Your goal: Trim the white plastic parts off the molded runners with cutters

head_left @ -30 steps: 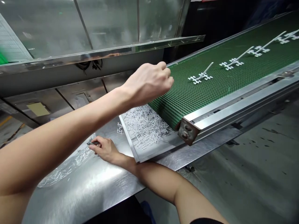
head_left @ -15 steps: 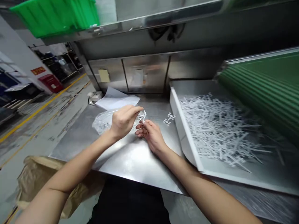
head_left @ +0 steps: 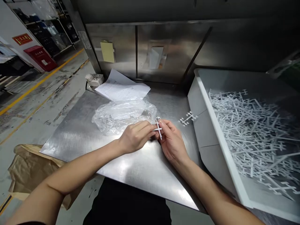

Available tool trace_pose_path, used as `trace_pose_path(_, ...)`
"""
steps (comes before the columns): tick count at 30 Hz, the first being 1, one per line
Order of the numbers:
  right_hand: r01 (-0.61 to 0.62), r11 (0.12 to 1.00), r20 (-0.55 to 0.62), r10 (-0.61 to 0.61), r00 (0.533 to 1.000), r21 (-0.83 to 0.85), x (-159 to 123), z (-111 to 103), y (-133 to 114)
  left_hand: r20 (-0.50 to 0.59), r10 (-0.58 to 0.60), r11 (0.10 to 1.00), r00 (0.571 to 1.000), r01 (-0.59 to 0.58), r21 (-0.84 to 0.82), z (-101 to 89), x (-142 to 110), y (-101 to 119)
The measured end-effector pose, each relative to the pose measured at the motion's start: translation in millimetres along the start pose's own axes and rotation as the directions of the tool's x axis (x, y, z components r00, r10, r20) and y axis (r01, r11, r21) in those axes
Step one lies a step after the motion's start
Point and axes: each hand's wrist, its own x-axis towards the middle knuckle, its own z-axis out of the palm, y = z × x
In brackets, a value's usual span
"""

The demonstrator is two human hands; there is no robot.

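Observation:
My left hand point(head_left: 136, 136) pinches a small white plastic sprue point(head_left: 158, 128) with a cross-shaped runner, held low over the steel table. Closed around a small pair of nippers point(head_left: 158, 118), my right hand point(head_left: 172, 142) meets it from the right. Only the nippers' metal tip shows; their handles are hidden in the palm. Beyond the hands lies a clear plastic bag point(head_left: 124, 114) with its contents hard to make out. Another white branched piece point(head_left: 188, 118) rests on the table to the right of my right hand.
A grey-white bin point(head_left: 220, 137) heaped with white sprues point(head_left: 253, 134) stands at the right. Printed papers point(head_left: 123, 87) and a power socket point(head_left: 96, 80) sit at the back of the steel table point(head_left: 70, 125). A brown paper bag point(head_left: 32, 172) is on the floor at left.
My left hand has come from above the green conveyor down to my right hand, bringing a white sprue. The view has swung left and down, and both hands now sit lower over the table.

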Motion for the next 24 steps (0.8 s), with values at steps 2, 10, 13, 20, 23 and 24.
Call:
trace_pose_path(2, 0.040, 0.996, -0.014, -0.042, 0.999, -0.077, 0.4, -1.6, 1.8, 0.026, -0.007, 0.999, 1.000, 0.005, 0.042, -1.4, -1.8, 4.6)
trace_pose_path(10, 0.226, 0.902, 0.076, -0.213, 0.974, -0.368, -2.9, -3.7, 1.0, 0.081, 0.067, 0.942, 0.994, -0.090, 0.323, -30.7, 7.4, 9.6)
trace_pose_path(13, 0.298, 0.842, 0.125, -0.272, 0.954, -0.449, -6.5, -4.1, -2.9, 0.100, 0.003, 0.962, 0.995, -0.030, 0.273, -35.3, 1.2, 5.1)
trace_pose_path(20, 0.415, 0.581, 0.217, -0.382, 0.899, -0.700, -6.6, -14.1, -5.3, 0.054, -0.078, 0.994, 0.995, 0.073, 0.087, -26.4, -21.2, -6.5)
trace_pose_path(23, 0.490, 0.412, 0.330, -0.401, 0.855, -0.768, -6.7, -14.8, -6.1, 0.058, -0.036, 0.997, 0.998, 0.032, 0.072, -27.7, -21.4, -7.7)
trace_pose_path(24, 0.513, 0.373, 0.360, -0.409, 0.839, -0.773, -6.8, -14.9, -6.3, 0.057, -0.026, 0.998, 0.998, 0.022, 0.064, -28.6, -20.9, -7.8)
